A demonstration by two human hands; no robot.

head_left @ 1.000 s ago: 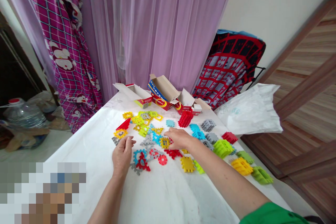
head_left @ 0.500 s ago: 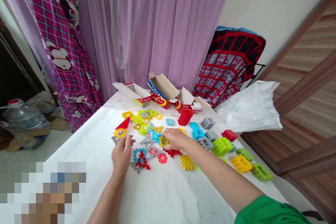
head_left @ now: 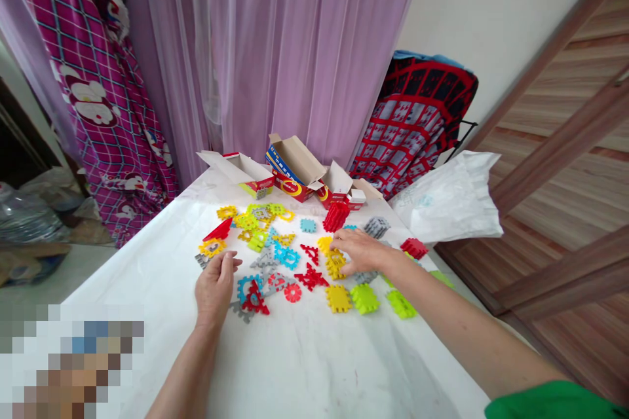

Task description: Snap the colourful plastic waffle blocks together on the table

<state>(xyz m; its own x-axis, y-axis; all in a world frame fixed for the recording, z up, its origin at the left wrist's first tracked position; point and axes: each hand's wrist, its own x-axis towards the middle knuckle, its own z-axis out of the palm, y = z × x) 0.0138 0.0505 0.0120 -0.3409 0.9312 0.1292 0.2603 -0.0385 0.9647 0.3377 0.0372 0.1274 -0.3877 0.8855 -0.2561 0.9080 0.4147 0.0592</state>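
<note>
The right hand [head_left: 362,251] has slid to the right across the white table [head_left: 304,360], and the yellow window block [head_left: 335,265] has gone with it, away from the blue piece [head_left: 286,255] it sat against half a second ago. The small red triangle [head_left: 309,253] it leaves on its left now shows, and the red spiky piece [head_left: 312,277] lies uncovered. The block is now just beyond the yellow square [head_left: 339,299], held narrowly between thumb and curled fingers, palm down. That forearm [head_left: 457,321] slants in from the near right, out of a green sleeve [head_left: 550,402]. The left hand [head_left: 215,283] keeps its place at the left, near the orange piece [head_left: 212,247], fingers loosely folded and thumb towards the right; whether it pinches anything, I can't tell
</note>
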